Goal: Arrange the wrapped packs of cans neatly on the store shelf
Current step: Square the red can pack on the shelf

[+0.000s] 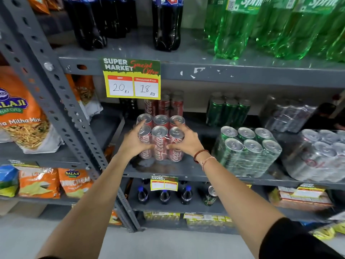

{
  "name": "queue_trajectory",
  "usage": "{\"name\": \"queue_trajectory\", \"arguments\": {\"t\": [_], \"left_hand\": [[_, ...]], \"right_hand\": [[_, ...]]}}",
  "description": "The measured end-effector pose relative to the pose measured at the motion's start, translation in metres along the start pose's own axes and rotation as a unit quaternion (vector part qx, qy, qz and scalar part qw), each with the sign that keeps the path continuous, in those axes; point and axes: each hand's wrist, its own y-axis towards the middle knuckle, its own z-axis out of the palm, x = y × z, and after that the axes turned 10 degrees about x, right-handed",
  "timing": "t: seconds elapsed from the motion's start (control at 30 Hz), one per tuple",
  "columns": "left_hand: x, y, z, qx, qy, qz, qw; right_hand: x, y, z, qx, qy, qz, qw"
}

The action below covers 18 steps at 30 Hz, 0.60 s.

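A wrapped pack of red cola cans [161, 141] stands at the front left of the grey middle shelf [186, 173]. My left hand [133, 142] grips its left side, fingers curled over the can tops. My right hand [184, 141] grips its right side, fingers on the tops and thumb on the front. Behind it stands another red pack [165, 104]. To the right sits a wrapped pack of green cans [248, 152], with a second green pack [228, 111] behind. Two wrapped packs of silver cans [317, 156] [287, 114] lie at the far right.
A yellow price tag [133, 80] hangs from the upper shelf edge above the red pack. Dark cola bottles [166, 23] and green bottles [261, 27] stand above. A slotted upright post [61, 98] borders the left; snack bags [20, 113] lie beyond. Small bottles [164, 196] stand below.
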Motion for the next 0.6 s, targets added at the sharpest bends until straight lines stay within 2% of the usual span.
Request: {"name": "queue_trajectory", "arguments": {"t": [0.6], "left_hand": [[-0.006,-0.049,0.005,-0.001,0.015,-0.031,0.999]], "right_hand": [[0.003,-0.038,0.004,0.039,0.012,0.002,0.999]]}}
